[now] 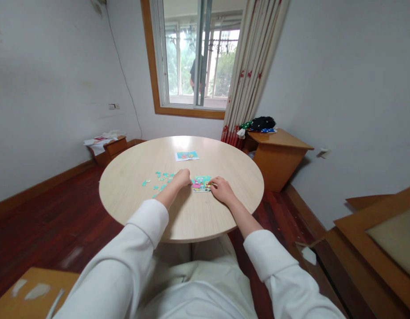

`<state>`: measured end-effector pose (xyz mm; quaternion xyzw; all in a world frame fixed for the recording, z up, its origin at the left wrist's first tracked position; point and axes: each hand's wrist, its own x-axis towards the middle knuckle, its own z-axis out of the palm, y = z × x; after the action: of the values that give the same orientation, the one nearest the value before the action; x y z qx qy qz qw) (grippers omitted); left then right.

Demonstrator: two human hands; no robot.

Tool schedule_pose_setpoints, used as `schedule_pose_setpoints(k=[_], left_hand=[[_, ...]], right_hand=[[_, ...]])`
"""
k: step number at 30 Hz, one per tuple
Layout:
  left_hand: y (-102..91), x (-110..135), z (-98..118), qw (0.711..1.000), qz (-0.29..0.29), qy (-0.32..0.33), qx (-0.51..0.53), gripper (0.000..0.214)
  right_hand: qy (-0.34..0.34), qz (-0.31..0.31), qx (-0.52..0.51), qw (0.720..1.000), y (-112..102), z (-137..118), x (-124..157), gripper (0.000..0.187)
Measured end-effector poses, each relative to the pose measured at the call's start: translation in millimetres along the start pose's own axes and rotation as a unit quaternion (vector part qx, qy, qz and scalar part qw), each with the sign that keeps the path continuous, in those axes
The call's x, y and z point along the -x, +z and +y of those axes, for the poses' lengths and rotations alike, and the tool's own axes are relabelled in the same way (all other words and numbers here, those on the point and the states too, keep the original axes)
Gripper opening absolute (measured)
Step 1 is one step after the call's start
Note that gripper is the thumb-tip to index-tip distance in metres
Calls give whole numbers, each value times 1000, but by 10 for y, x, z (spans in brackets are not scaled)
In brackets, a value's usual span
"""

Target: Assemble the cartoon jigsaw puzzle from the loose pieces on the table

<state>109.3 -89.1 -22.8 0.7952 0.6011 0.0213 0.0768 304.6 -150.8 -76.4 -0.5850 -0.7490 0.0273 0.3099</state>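
A partly assembled jigsaw puzzle [201, 185] with pink, teal and yellow cartoon figures lies flat on the round table [218, 221]. My left hand [182, 177] is at its left edge, fingers closed together; whatever they hold is hidden. At the right edge, my right hand [220, 189] has its fingers curled in and touches the puzzle's border. Loose teal puzzle pieces [159, 178], several of them, are scattered left of my left hand, and my forearm covers some. Farther back lies a printed picture sheet [186, 155] with a similar cartoon scene.
A wooden desk [278, 155] with dark clothes [263, 124] on it stands beyond the table at right. At left is a low cabinet [113, 146] with papers. A wooden chair [377, 230] is near on the right. Behind the window, a person [193, 73] is partly visible.
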Motion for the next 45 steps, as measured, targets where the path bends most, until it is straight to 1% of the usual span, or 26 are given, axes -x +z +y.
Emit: schedule_pose_setpoints(k=[3, 10, 15, 18, 22, 24, 27, 32, 38, 45], left_hand=[[-33, 49, 2, 1000, -2, -5, 2, 35], [-88, 101, -52, 998, -25, -56, 17, 42], [-55, 85, -71, 999, -15, -37, 32, 36], [-28, 93, -75, 996, -2, -33, 77, 28], [-37, 88, -135, 987, 45, -54, 142, 20], [-65, 70, -203, 983, 67, -63, 157, 19], [-106, 44, -345, 980, 81, -79, 164, 20], [-106, 41, -626, 974, 89, -123, 168, 20], [-69, 37, -947, 964, 83, -182, 178, 16], [-84, 57, -1144, 958, 88, -201, 186, 5]], right_hand=[[0, -3, -1, 1000, -6, -3, 2, 19], [4, -8, 2, 1000, -26, -14, 9, 19], [4, -8, -2, 1000, -32, -16, 10, 20], [5, -7, -3, 1000, -36, -15, 12, 20], [0, -4, -7, 1000, -16, 16, 13, 19], [-3, -3, -6, 1000, 4, 42, 13, 20], [-3, -4, -5, 1000, 32, 75, 16, 21], [-2, -7, -5, 1000, 45, 88, 23, 20], [3, -5, -2, 1000, 49, 71, 25, 20], [3, -8, 0, 1000, 36, 67, 29, 21]])
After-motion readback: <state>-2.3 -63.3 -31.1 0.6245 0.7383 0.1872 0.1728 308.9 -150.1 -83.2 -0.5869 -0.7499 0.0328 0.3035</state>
